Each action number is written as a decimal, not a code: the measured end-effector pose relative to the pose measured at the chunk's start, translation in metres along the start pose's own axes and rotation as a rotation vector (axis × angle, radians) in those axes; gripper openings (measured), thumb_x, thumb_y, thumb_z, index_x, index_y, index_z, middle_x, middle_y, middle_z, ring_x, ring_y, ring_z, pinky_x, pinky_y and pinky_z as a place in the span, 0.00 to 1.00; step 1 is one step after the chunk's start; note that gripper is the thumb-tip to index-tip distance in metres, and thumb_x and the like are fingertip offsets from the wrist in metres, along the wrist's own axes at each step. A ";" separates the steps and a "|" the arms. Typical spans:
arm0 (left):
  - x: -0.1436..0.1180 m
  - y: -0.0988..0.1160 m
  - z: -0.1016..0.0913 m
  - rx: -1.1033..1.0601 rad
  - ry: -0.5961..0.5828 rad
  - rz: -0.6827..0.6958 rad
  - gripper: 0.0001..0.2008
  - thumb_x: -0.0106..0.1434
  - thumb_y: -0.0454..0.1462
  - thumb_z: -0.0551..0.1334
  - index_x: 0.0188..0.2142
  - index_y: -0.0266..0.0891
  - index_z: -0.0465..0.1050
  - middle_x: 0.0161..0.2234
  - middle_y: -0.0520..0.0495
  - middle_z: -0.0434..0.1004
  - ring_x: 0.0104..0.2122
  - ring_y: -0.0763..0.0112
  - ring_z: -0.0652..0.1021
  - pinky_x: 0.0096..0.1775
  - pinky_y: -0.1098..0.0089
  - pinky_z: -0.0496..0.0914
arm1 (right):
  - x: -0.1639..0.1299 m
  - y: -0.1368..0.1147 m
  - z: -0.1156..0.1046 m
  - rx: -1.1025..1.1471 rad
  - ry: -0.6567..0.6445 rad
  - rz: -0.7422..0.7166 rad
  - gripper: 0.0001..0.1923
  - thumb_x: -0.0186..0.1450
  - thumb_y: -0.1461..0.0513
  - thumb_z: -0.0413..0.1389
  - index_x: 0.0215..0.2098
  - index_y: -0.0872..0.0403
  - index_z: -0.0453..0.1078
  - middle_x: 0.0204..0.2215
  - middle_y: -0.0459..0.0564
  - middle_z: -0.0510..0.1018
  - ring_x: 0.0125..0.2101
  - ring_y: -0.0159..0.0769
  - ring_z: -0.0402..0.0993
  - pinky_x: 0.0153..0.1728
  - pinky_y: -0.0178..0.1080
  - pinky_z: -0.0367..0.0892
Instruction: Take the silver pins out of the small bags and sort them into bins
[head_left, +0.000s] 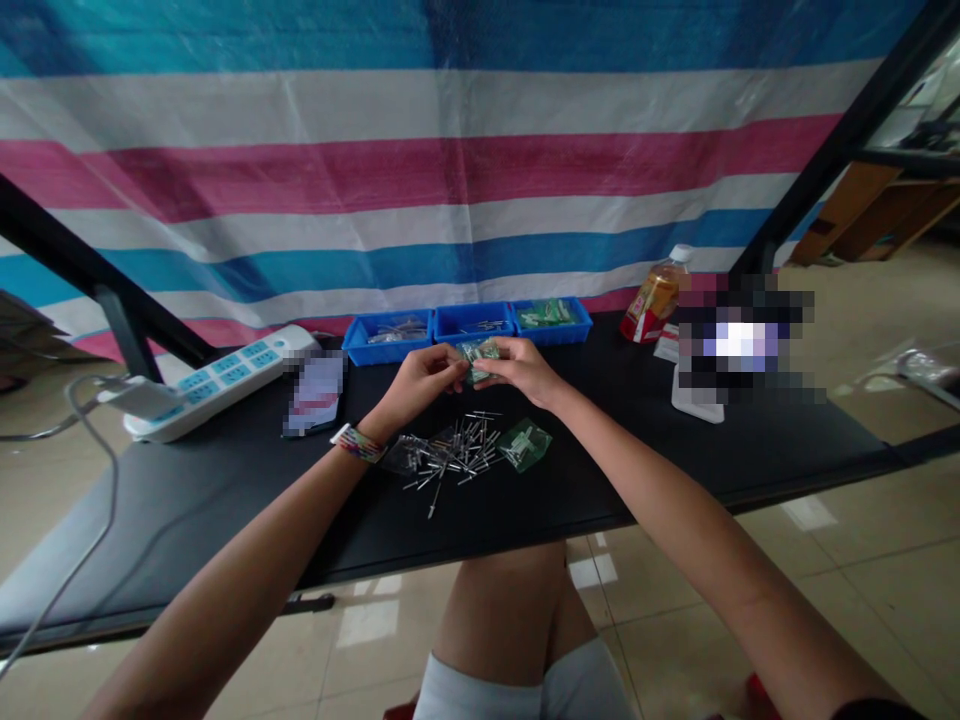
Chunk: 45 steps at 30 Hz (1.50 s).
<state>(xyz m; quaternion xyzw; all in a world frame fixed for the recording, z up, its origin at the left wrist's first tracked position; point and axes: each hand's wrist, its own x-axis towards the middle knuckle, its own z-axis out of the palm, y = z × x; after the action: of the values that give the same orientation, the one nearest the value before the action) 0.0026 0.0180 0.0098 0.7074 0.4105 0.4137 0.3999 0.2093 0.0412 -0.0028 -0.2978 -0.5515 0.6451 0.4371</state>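
From the head camera we see our left hand point(424, 382) and right hand point(521, 368) meeting above the black tabletop point(225, 480), both holding one small clear plastic bag with green printing point(478, 357). The fingertips of each hand pinch the bag's top edge from opposite sides, thumbs against forefingers, so the bag hangs between the hands, off the table and just in front of the row of three blue plastic trays point(465, 325).

We judge the bag to be very light, soft and crinkly; the film is likely slick, so a firm pinch near the rim seems the best hold, with the weight of whatever is inside pulling the bottom down. What it contains is too small to tell.

Below the hands lies a loose heap of small silver metal pins point(454, 455), which look stiff, thin and ready to roll or scatter. A second green-printed bag point(525, 444) lies flat just to the right of that heap, touching it or nearly so.

Farther out stand a white power strip with blue sockets point(225, 378) on the left and an amber drink bottle point(655, 298) on the right.
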 end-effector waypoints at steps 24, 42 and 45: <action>0.002 -0.004 0.000 -0.166 0.060 -0.055 0.21 0.63 0.49 0.73 0.46 0.36 0.78 0.31 0.48 0.84 0.28 0.64 0.86 0.31 0.70 0.75 | -0.001 0.001 -0.005 0.027 0.080 -0.055 0.20 0.60 0.54 0.71 0.48 0.51 0.78 0.41 0.49 0.84 0.41 0.41 0.83 0.37 0.42 0.85; 0.003 -0.016 0.001 -0.114 0.037 -0.062 0.15 0.64 0.43 0.67 0.46 0.36 0.77 0.34 0.47 0.81 0.27 0.68 0.83 0.29 0.70 0.74 | 0.015 -0.023 -0.113 -0.951 0.952 -0.703 0.15 0.72 0.61 0.55 0.52 0.57 0.80 0.49 0.62 0.85 0.50 0.50 0.82 0.53 0.49 0.77; 0.003 -0.017 0.002 -0.116 0.033 -0.063 0.14 0.63 0.42 0.67 0.45 0.36 0.77 0.33 0.47 0.81 0.27 0.68 0.83 0.28 0.71 0.73 | 0.013 -0.021 -0.115 -1.148 0.839 -0.599 0.16 0.71 0.65 0.54 0.50 0.57 0.81 0.48 0.62 0.85 0.49 0.50 0.81 0.55 0.48 0.74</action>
<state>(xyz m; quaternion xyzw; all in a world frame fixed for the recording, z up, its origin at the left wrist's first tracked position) 0.0010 0.0265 -0.0052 0.6627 0.4145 0.4355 0.4464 0.3082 0.1045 -0.0056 -0.5356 -0.6447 -0.0548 0.5427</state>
